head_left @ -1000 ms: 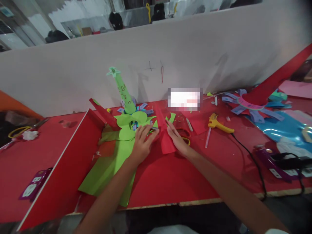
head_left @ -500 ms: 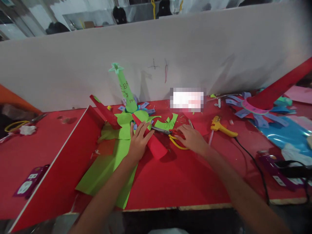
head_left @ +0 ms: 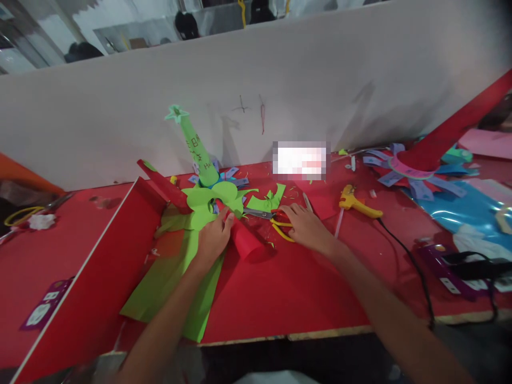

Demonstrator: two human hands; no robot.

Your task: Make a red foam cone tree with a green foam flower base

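Observation:
My left hand (head_left: 214, 233) is closed around the narrow upper part of a red paper cone (head_left: 248, 241). The cone's wide end points toward the table's front. Beside that hand lies a green paper flower (head_left: 200, 205) with a round hole in its middle. My right hand (head_left: 306, 226) has its fingers curled over the handles of the scissors (head_left: 260, 213), which have red and yellow grips. The blades point left, toward the flower and the cone. Beyond the blades is a cut green paper scrap (head_left: 268, 198).
A green cone (head_left: 198, 154) with a star top stands behind the flower. A yellow glue gun (head_left: 356, 202) with a black cord lies to the right. A red upright panel (head_left: 92, 266) borders the left. A larger red cone (head_left: 452, 128) with blue paper strips stands at far right.
My left hand has gone from fingers spread over the red cone to a closed hold on its upper part. My right hand and the scissors have shifted slightly left in view.

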